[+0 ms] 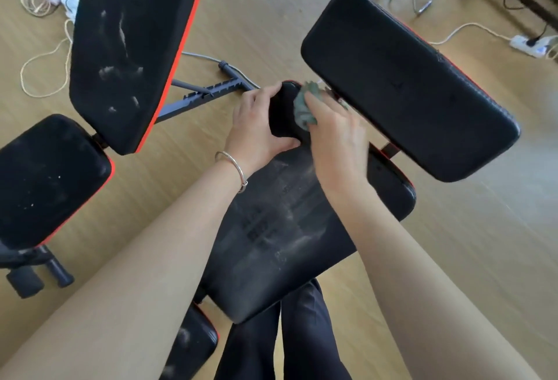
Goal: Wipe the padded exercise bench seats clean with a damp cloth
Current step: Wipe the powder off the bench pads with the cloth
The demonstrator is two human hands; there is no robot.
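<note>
Two bare hands meet at the centre of the frame on a small black pad (282, 114); the left hand (259, 121) curls its fingers round the pad's left edge; the right hand (335, 135) holds a crumpled grey-green cloth (305, 106) against the pad, the cloth bunched beneath its bent fingertips; a dusty seat (287, 228) lies just below; a second bench (129, 47), smeared white, fills the left.

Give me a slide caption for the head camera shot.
Right hand holds a green cloth against a small black pad gripped by the left hand.
</note>
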